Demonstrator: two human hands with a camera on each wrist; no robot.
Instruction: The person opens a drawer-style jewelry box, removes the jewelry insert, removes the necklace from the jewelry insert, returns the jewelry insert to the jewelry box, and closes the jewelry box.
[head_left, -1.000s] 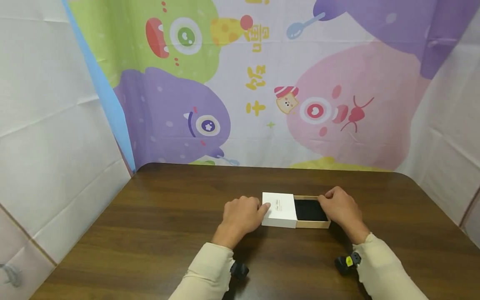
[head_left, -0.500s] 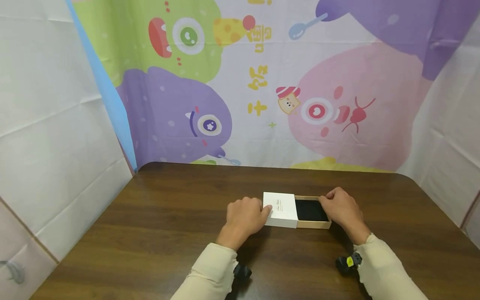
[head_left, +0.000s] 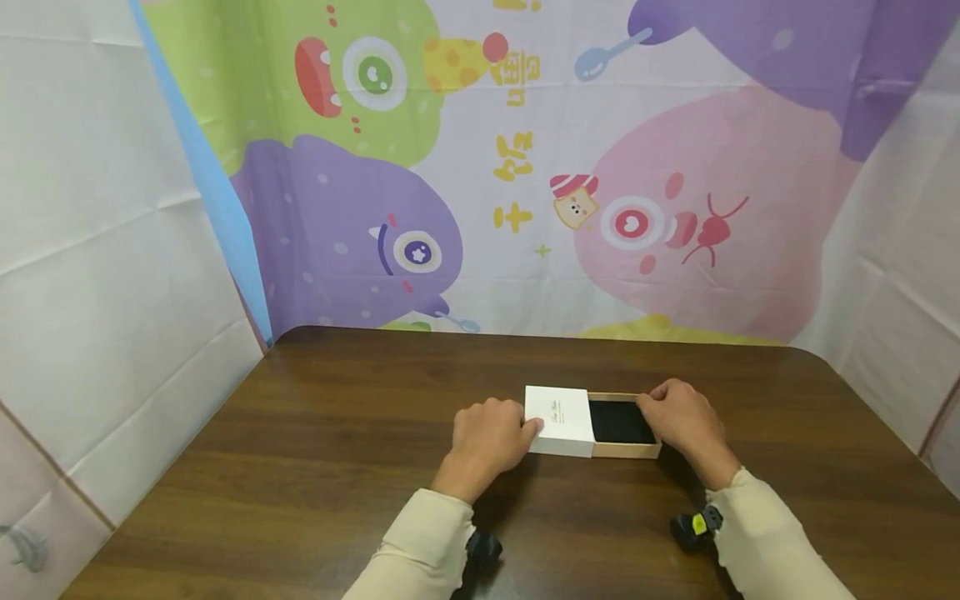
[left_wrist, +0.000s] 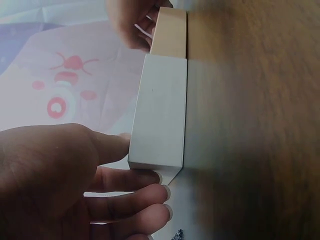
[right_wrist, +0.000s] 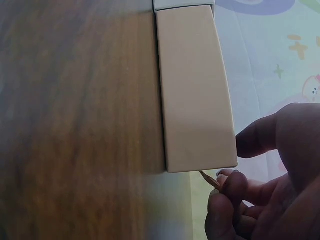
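A slide-out gift box lies on the table, its white sleeve (head_left: 564, 425) on the left and its tan drawer (head_left: 627, 451) drawn partly out to the right. Black lining (head_left: 622, 422) fills the exposed part of the drawer. The left hand (head_left: 489, 435) grips the sleeve's left end, thumb over the top edge and fingers against the end face. At the drawer's outer end, the right hand (head_left: 684, 419) has its thumb on the upper edge. In the right wrist view, its fingertips pinch a small brown ribbon tab (right_wrist: 210, 179) beneath that end.
The box rests on a dark brown wooden table (head_left: 315, 450). Behind the table hangs a cartoon-printed cloth (head_left: 517, 275). White panels (head_left: 97, 208) stand to the left and right. Black wrist cameras (head_left: 484, 547) sit under both forearms.
Both hands and the box stay nearly in place. The left hand shifts very slightly, and the drawer sticks out of the sleeve by about the same length.
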